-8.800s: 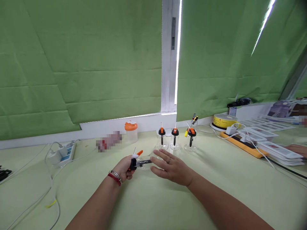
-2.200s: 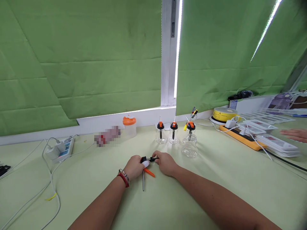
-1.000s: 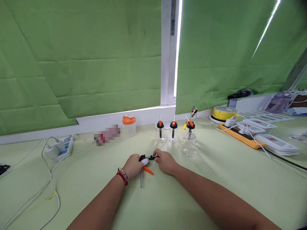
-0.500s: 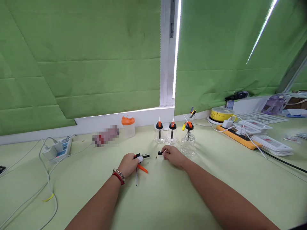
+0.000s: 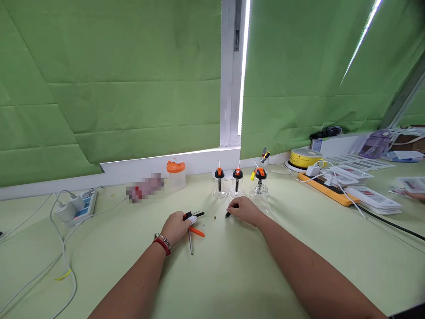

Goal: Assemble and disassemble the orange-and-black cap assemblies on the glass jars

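The pale green tabletop (image 5: 212, 274) spreads toward the person between the two forearms (image 5: 133, 270), its far edge meeting a white ledge (image 5: 149, 163). Room to the right narrows at an orange power strip (image 5: 327, 189); to the left, white cables (image 5: 66, 241) loop well off to the side. Farther out, three capped bottles (image 5: 237, 186) stand upright in a row, limiting forward reach.

The left hand (image 5: 175, 226), low over the table, grips a black bottle top (image 5: 187, 215), its black stem (image 5: 199, 214) pointing right, its orange lever (image 5: 197, 231) and metal tube (image 5: 191, 243) angled toward the person. The right hand (image 5: 245, 208) reaches inward, a narrow pinch on a small black piece (image 5: 228, 214) that tips downward; whether it touches the table cannot be told.

Between the hands lie a brownish bead (image 5: 214, 217) and a shiny bit (image 5: 203, 225), too small to identify. The right hand partly covers an uncapped bottle (image 5: 262, 204); a pinkish object (image 5: 146, 188) is blurred out, and another person's hand (image 5: 416, 196) is cut off by the right edge
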Available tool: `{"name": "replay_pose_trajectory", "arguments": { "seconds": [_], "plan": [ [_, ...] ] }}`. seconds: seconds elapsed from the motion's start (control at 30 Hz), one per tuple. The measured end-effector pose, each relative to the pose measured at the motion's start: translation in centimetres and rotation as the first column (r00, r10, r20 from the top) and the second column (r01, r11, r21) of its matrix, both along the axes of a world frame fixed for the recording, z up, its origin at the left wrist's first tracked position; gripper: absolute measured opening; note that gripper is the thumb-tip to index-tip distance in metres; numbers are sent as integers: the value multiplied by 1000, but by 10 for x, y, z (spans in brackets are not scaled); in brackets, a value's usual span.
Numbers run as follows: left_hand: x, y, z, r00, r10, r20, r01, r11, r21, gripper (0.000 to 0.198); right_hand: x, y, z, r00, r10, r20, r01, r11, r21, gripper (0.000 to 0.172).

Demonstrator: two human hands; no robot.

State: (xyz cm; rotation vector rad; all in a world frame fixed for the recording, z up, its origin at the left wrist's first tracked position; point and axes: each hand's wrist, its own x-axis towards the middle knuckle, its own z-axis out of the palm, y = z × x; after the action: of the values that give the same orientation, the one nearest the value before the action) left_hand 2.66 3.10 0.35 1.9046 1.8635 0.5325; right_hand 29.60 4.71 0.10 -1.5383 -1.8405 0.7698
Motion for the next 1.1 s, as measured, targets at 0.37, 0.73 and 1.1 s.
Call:
{"name": "replay_pose_trajectory", "arguments": {
  "seconds": [0.37, 0.73, 1.1],
  "plan": [
    [-3, 2, -3, 1000, 0, 18, 0, 1000, -8, 42, 1, -3, 12, 983, -139, 123, 128, 987, 94, 24],
    [-3, 2, -2, 1000, 6, 18, -6, 1000, -15, 43, 4, -2, 14, 965, -224, 139, 209, 971, 114, 13],
    [-3, 2, 0, 1000, 4, 18, -4, 1000, -30, 43, 4, -1, 12, 956, -249, 156, 229, 964, 135, 13]
  ]
}}
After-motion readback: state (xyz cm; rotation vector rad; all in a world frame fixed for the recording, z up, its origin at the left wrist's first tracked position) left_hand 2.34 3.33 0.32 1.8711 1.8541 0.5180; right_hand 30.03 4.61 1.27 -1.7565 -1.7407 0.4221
